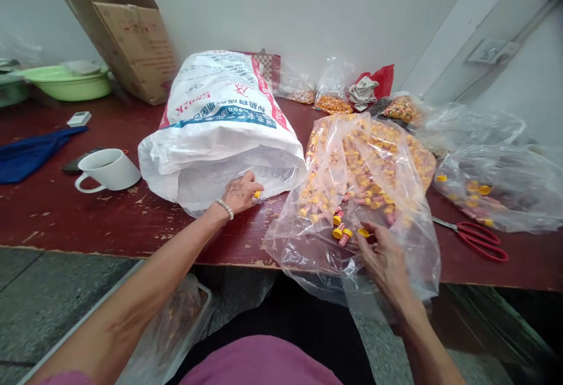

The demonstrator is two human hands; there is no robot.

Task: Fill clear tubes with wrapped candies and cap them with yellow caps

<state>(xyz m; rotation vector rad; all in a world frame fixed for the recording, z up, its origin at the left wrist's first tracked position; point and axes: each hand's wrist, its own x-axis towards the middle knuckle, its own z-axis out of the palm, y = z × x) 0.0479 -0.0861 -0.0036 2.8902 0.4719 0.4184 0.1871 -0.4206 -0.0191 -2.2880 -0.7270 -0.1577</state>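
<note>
A white printed sack (220, 103) lies on the dark red table with its mouth toward me. At the mouth's right side, my left hand (241, 192), with a beaded bracelet at the wrist, pinches a small piece with a yellow cap. To the right lies a large clear plastic bag (347, 162) full of small red-patterned pieces with yellow caps. Several of these pieces (345, 237) sit near its front opening. My right hand (383, 253) is over the front of this bag, thumb and fingers closed on a yellow-capped piece (363, 232).
A white mug (109, 169), a blue cloth (35, 155) and a cardboard box (136, 44) are left of the sack. Red-handled scissors (479, 239) and another clear bag (505, 182) lie at right. A lidless plastic bin (206, 303) stands below the table's front edge.
</note>
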